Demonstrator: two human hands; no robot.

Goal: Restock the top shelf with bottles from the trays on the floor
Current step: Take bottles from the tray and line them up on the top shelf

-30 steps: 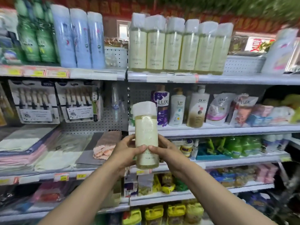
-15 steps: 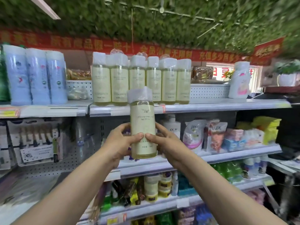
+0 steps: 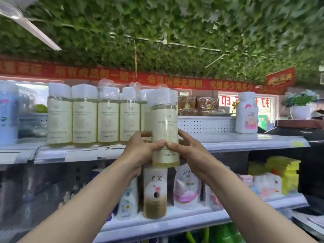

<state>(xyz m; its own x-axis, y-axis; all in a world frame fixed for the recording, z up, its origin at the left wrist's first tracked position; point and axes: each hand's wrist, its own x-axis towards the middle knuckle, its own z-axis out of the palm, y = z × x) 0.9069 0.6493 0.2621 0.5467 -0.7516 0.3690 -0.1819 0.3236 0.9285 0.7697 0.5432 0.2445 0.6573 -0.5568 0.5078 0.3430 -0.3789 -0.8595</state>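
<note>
I hold a tall bottle (image 3: 164,127) of pale yellow liquid with a white cap and cream label upright in front of the top shelf (image 3: 245,140). My left hand (image 3: 142,149) grips its lower left side and my right hand (image 3: 187,149) grips its lower right side, thumbs meeting on the front. Its base hangs just below the shelf's front edge. A row of several matching bottles (image 3: 84,118) stands on the shelf to the left, the nearest partly hidden behind the held one. The floor trays are out of view.
A white and pink bottle (image 3: 246,114) stands at the shelf's right end, with bare shelf between it and the row. Wrapped brown packs (image 3: 198,105) sit behind a perforated white back panel (image 3: 205,124). Blue bottles (image 3: 7,113) stand far left. An Olay bottle (image 3: 155,192) sits one shelf lower.
Both hands have lifted the bottle from the middle shelf's height to the top shelf's level and moved it right of the row. The view has tilted upward.
</note>
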